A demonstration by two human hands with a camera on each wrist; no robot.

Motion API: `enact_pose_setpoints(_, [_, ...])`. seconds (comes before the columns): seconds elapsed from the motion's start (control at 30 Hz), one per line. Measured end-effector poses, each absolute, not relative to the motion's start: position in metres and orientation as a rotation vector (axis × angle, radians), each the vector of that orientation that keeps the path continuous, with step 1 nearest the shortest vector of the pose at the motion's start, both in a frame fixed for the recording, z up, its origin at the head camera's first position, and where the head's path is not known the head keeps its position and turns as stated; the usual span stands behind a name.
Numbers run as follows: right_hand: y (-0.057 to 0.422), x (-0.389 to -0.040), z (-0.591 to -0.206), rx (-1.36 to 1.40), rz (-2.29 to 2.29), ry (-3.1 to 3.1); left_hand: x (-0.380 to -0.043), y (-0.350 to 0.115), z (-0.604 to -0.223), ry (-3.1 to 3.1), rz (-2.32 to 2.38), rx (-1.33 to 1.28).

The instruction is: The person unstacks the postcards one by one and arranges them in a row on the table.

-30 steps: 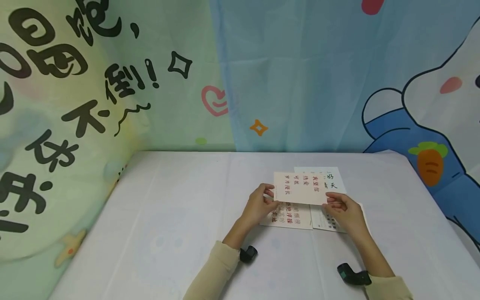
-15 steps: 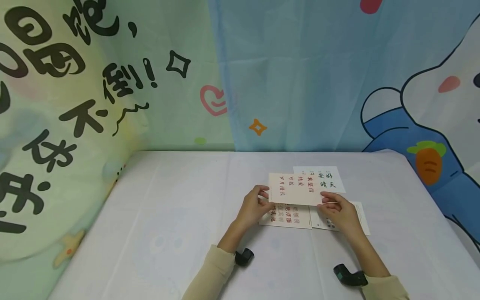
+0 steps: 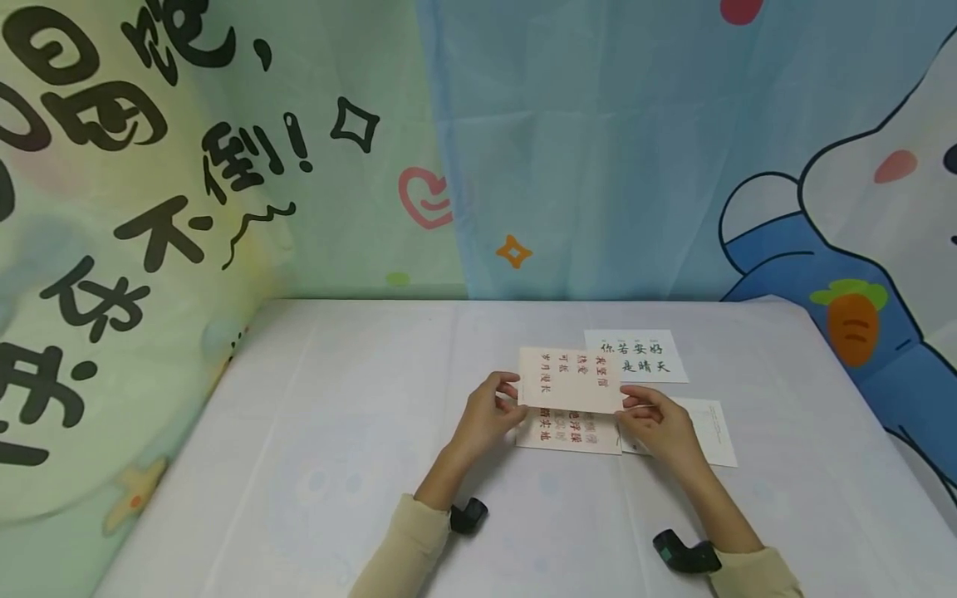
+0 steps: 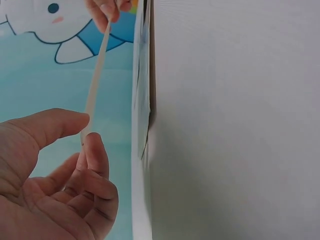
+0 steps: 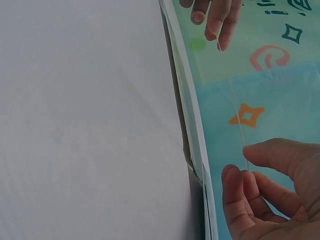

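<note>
A cream card [image 3: 570,380] with red handwritten-style characters is held up above the table between both hands. My left hand [image 3: 486,417] pinches its left edge between thumb and fingers, and my right hand [image 3: 664,425] pinches the right edge. In the left wrist view the card [image 4: 96,82] shows almost edge-on, running from the near fingers to the other hand. Below it lies another cream card [image 3: 571,432] with red characters, its upper part hidden. A white card [image 3: 643,357] with dark green characters lies behind, one corner covered by the held card.
Another white card [image 3: 706,432], with faint small print, lies partly under the right hand. A white cloth covers the table [image 3: 336,432]. Printed fabric [image 3: 583,149] hangs behind and at the left. Black wrist cameras [image 3: 686,555] sit by both sleeves.
Both hands have moved left with the held card. More of the white card behind and of the white card under the right hand now shows.
</note>
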State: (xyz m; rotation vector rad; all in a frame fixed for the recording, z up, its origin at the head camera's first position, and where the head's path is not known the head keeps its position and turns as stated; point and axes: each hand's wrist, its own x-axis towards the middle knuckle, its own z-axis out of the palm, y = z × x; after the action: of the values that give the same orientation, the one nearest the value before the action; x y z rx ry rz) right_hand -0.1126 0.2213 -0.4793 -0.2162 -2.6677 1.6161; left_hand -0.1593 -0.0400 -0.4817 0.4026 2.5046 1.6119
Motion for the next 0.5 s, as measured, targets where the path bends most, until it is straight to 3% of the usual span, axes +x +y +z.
enact_pose_setpoints(0.5, [0.195,-0.114,-0.482,-0.134,1.74,-2.618,-0.152,-0.071,-0.479,2.555,1.606,0.383])
